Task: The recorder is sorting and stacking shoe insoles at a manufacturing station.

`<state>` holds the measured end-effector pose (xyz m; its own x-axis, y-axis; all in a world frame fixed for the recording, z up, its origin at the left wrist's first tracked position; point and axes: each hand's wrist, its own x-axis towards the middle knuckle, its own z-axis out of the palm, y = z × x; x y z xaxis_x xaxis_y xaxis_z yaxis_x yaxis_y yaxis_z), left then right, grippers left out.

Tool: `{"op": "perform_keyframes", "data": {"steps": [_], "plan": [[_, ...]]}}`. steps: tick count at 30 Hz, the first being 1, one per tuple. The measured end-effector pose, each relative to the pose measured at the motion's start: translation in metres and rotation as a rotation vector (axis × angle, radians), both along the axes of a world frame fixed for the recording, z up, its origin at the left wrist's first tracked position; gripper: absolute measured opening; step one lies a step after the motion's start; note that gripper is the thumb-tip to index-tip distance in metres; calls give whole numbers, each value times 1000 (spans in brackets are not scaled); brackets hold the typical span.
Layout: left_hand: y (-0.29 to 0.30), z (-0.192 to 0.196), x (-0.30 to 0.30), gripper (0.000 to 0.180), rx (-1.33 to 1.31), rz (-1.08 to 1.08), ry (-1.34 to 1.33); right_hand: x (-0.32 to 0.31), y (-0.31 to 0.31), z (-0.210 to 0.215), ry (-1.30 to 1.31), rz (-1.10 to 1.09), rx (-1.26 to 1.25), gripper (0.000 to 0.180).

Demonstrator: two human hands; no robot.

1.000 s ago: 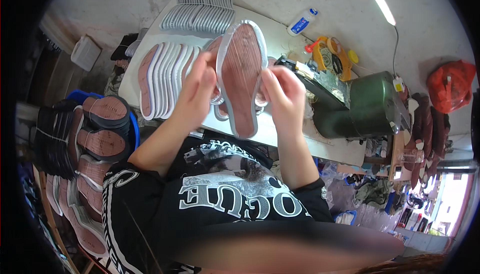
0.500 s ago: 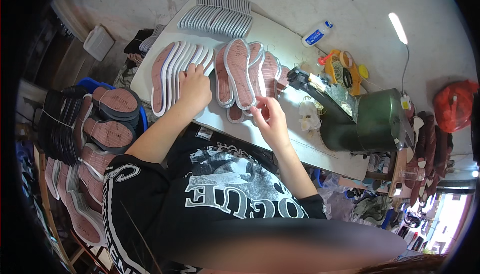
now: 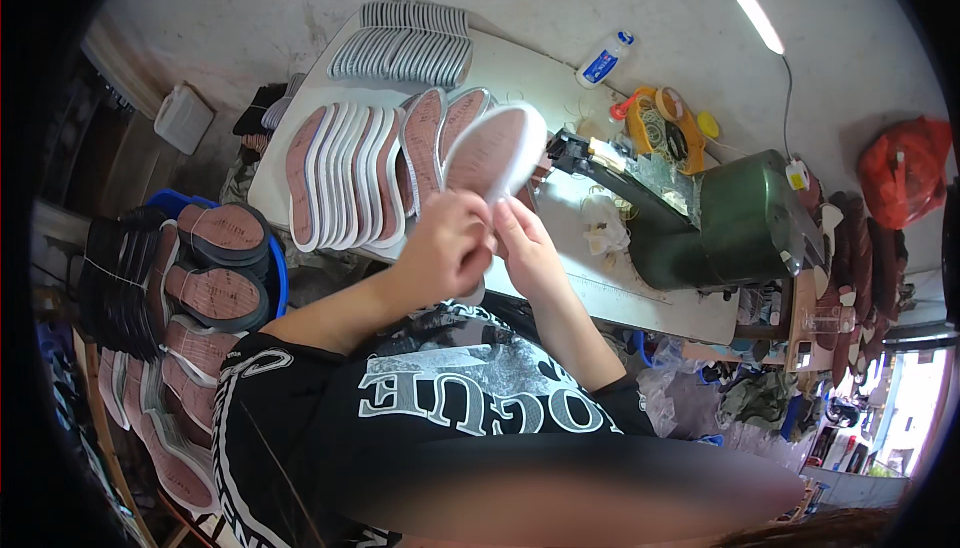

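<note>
I log one pink-brown sole (image 3: 493,153) with a pale rim, now raised above the table (image 3: 525,68), where half a second ago both hands were down among the soles; I judge this piece is singled out for handling. Left hand (image 3: 450,246), fingers curled, and right hand (image 3: 522,246), thumb and fingers pinched, close on its near end; a row of pale-edged soles (image 3: 335,178) stands left, a green machine (image 3: 715,218) right.
</note>
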<state>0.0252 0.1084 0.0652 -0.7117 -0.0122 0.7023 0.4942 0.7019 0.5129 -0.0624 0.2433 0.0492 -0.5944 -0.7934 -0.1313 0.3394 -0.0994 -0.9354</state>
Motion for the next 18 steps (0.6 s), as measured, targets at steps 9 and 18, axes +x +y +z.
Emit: {"op": "perform_keyframes", "data": {"steps": [9,18], "plan": [[-18,8,-28,51,1137,-161,-301,4,28,19,355,-53,-14,30],[10,22,-54,39,1562,-542,-648,-6,38,-4,-292,12,-444,62]]}}
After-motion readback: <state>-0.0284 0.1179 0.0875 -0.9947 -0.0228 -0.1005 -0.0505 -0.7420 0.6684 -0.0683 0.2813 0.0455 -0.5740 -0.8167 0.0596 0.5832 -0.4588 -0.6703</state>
